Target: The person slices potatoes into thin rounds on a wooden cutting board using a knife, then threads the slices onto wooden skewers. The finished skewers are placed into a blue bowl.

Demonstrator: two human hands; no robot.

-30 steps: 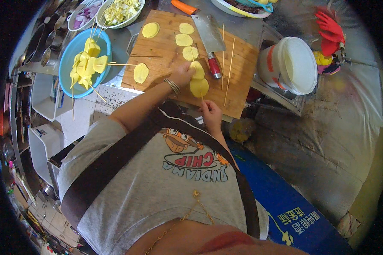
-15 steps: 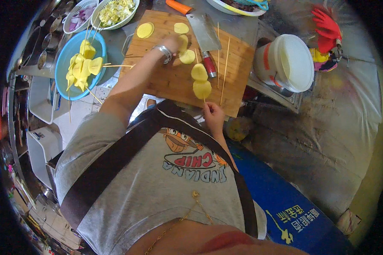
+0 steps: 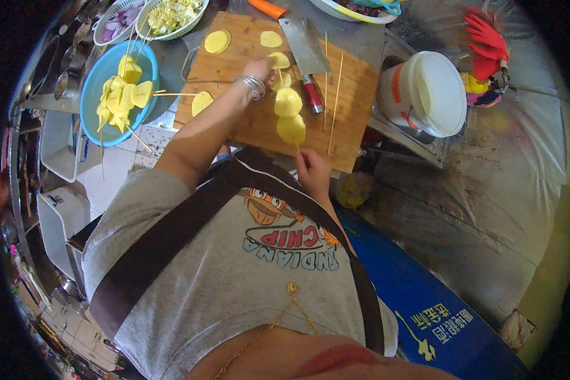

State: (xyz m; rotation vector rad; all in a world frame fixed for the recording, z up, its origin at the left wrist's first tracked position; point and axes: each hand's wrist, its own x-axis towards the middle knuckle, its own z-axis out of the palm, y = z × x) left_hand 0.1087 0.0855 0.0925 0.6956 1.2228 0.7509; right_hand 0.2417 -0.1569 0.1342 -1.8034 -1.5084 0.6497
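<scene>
My right hand (image 3: pixel 311 170) grips the near end of a thin wooden skewer at the front edge of the wooden cutting board (image 3: pixel 354 101). The skewer points away from me and carries threaded yellow potato slices (image 3: pixel 290 115). My left hand (image 3: pixel 258 68), with bangles on the wrist, reaches over the board and pinches another potato slice (image 3: pixel 278 61) at the skewer's far tip. Loose slices (image 3: pixel 216 41) lie further up the board.
A cleaver (image 3: pixel 305 45) with a red handle and two bare skewers (image 3: pixel 335 88) lie on the board. A blue bowl (image 3: pixel 94 88) of skewered slices sits at the left. Behind it stand baskets of chopped vegetables (image 3: pixel 171 12). A white bucket (image 3: pixel 425 92) stands at the right.
My left hand went from the slices beside the skewer up the board to a loose slice and now holds it at the skewer's tip. The right hand barely moved.
</scene>
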